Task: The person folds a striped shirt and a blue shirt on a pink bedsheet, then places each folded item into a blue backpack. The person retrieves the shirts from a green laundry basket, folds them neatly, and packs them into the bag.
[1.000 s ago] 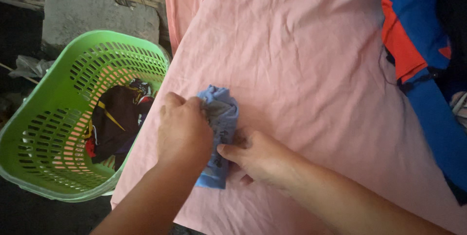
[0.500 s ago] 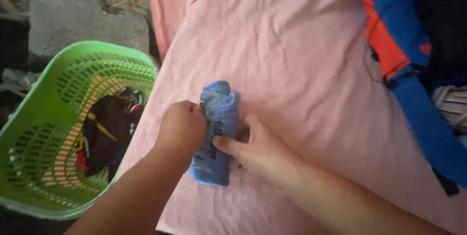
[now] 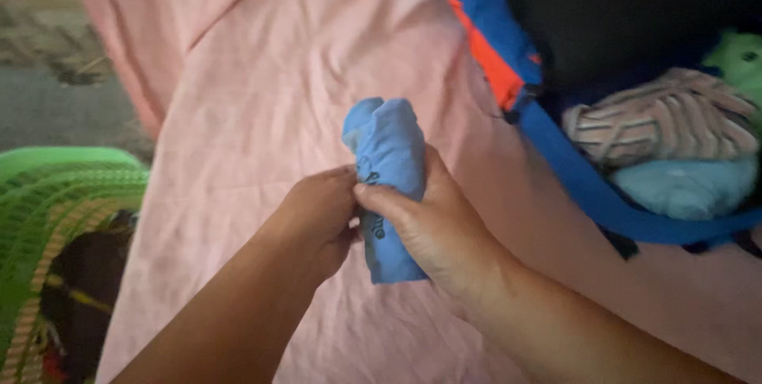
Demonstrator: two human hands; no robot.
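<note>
Pink sheet [image 3: 262, 114], creased, covers the bed and fills most of the view; both forearms enter from the bottom edge.

Right hand [image 3: 432, 221]: grip closed around the lower half of a small blue cloth bundle [image 3: 389, 154], thumb across its front. Left hand [image 3: 317, 213]: fingertips pinched on the bundle's left edge, just under the right thumb. Bundle is held upright, apparently just above the sheet, rolled or folded; its top stands free of both hands.

Left of the bed, lower down: green basket [image 3: 55, 193] with dark clothes inside, partly out of view.

Far right, on the bed: clothes pile [image 3: 659, 130], with blue, orange, black, striped and pale blue pieces, well apart from the hands.

Risks, judged:
- Free top of the bundle could spring open if the pinch slackens, since nothing pins it.
- Only a fingertip hold on the left side; a slip would let the roll loosen.
- Picture is blurred, so the exact fold cannot be told.
</note>
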